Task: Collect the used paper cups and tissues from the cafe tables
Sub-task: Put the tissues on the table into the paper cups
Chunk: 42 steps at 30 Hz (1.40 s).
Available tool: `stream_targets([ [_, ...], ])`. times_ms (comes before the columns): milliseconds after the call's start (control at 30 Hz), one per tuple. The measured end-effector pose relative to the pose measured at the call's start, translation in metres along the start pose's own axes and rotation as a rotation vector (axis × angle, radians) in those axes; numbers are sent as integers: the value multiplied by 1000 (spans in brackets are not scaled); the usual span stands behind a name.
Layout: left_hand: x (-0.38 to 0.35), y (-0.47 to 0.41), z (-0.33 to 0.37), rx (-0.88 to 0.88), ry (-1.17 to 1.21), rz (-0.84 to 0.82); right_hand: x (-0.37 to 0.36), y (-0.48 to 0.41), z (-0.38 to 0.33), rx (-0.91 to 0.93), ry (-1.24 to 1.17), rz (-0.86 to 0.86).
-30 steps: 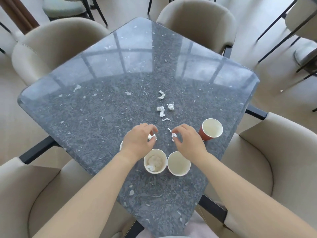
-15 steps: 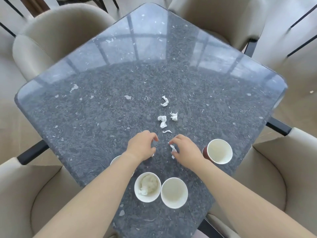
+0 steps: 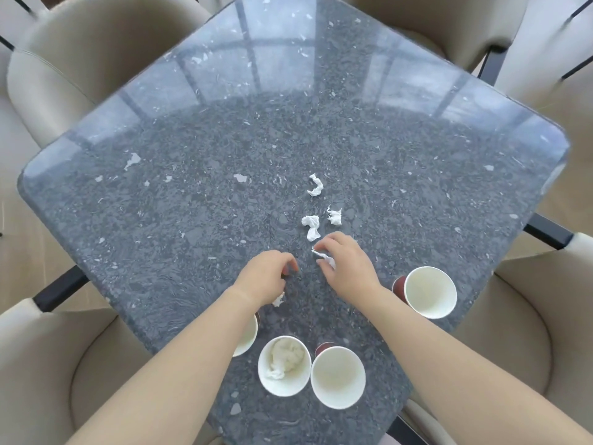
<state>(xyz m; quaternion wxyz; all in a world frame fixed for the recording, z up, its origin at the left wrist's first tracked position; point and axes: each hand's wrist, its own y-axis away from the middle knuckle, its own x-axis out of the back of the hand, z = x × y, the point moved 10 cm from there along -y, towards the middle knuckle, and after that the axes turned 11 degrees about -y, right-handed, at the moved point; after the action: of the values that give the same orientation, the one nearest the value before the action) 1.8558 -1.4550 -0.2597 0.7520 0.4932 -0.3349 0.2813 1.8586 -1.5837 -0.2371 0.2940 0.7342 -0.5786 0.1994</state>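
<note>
My right hand [image 3: 348, 268] pinches a small white tissue scrap [image 3: 326, 257] just above the dark stone table [image 3: 192, 194]. My left hand [image 3: 268, 276] has its fingers curled, and a bit of tissue [image 3: 278, 299] shows under its heel. Three crumpled tissue pieces lie just beyond the hands: one [image 3: 311, 227], one [image 3: 334, 216] and one [image 3: 316, 185]. Near me stand a cup holding tissue [image 3: 284, 366], an empty cup [image 3: 337, 376], and a third cup [image 3: 247, 335] partly hidden by my left forearm. A red-sided cup [image 3: 428, 292] stands to the right.
Beige upholstered chairs ring the table: one at far left [image 3: 80, 56], one at near left [image 3: 48, 364], one at right [image 3: 529, 316], one at far right [image 3: 449, 24]. Black table legs [image 3: 547, 234] stick out at the corners.
The camera has moved closer and tilted down. Both hands have shifted forward towards the loose tissues; the right hand still pinches its scrap, and the left has closed over its own.
</note>
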Motion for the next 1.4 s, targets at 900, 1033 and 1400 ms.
stream_targets([
  [900,38,-46,12,60,33,224,26,-44,20,-81,59,-12],
  [1033,37,-51,20,42,46,249,25,-41,23,-84,63,7],
  [1400,69,-73,14,26,136,376,45,-51,17,-75,-8,143],
])
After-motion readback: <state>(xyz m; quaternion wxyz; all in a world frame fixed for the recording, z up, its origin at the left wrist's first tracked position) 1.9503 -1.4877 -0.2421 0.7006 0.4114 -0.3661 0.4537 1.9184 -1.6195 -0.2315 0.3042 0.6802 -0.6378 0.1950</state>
